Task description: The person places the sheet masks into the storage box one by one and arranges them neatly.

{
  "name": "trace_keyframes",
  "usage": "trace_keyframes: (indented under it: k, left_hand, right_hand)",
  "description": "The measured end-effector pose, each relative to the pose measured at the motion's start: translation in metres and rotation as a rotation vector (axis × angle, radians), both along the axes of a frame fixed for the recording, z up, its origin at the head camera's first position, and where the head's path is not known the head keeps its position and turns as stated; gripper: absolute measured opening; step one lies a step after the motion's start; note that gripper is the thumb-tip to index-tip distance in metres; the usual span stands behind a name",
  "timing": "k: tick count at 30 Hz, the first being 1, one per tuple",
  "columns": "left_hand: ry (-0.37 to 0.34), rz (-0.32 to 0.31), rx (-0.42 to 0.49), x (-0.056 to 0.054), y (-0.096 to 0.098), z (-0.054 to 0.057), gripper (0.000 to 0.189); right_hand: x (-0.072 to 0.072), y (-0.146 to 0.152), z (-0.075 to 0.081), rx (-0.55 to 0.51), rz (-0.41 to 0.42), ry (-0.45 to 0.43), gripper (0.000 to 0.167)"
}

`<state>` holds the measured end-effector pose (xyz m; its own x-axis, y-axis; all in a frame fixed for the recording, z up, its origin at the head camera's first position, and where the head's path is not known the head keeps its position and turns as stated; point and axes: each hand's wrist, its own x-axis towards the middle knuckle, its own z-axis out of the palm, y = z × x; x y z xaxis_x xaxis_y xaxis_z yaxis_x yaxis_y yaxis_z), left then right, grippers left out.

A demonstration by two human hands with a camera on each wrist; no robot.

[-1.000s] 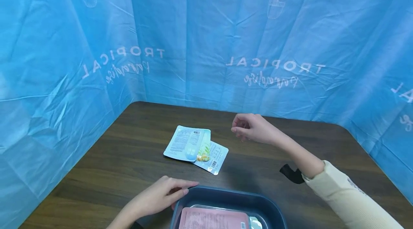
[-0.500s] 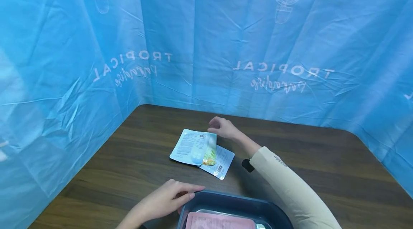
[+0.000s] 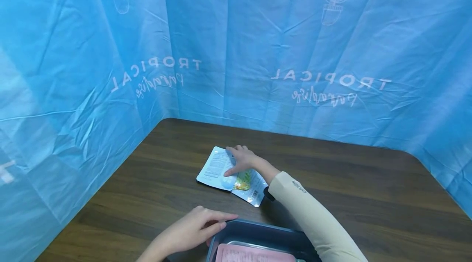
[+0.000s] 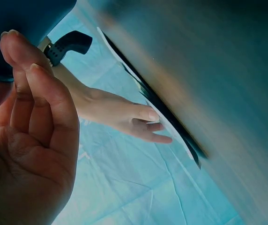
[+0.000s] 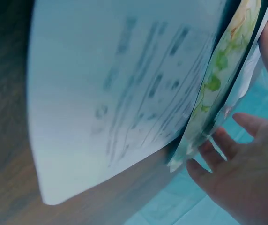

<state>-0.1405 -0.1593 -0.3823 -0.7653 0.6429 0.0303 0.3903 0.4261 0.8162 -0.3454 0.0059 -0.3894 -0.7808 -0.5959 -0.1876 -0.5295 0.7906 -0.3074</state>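
Light-blue flat packets, three overlapping on the brown wood-look table (image 3: 129, 196), beyond the tray. Top packet (image 3: 212, 172) has fine text and a barcode-free visible face; middle packet (image 3: 242, 182) peeks out from under it with green and orange print; bottom packet (image 3: 255, 193) sticks out toward the right, barcode showing. Right hand (image 3: 241, 160) is over the pile, thumb and fingers spread wide, thumb at the top packet's face, other fingers toward the far edge; nothing gripped. Right wrist view agrees: fingers apart, right beside the packet edges; exact contact there hard to tell. Left hand (image 3: 193, 229) holds the corner of the dark blue tray (image 3: 271, 231), index finger lying along the rim, thumb at the rim too, remaining fingers bent below, so a narrow hold. Inside the tray: pink packet (image 3: 254, 254), text side up, cut off by the frame bottom, plus a sliver of something pale green beside it, mostly hidden. Right arm in a cream sleeve (image 3: 313, 221) crosses over the tray's right side, dark strap piece (image 3: 269, 194) near the wrist. Blue curtain (image 3: 236, 28) behind, white mirrored lettering, potted-plant drawings.
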Motion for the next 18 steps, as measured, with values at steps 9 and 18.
trace_keyframes:
  k: [9,18]
  left_hand:
    - [0.019,-0.001,0.003,0.001,0.003,0.0,0.031]
    - [0.026,-0.004,0.017,0.001,0.003,0.0,0.031]
  right_hand:
    - [-0.008,0.016,-0.01,-0.236,-0.173,-0.049,0.084]
    - [-0.017,0.051,-0.008,-0.455,-0.363,-0.035,0.035]
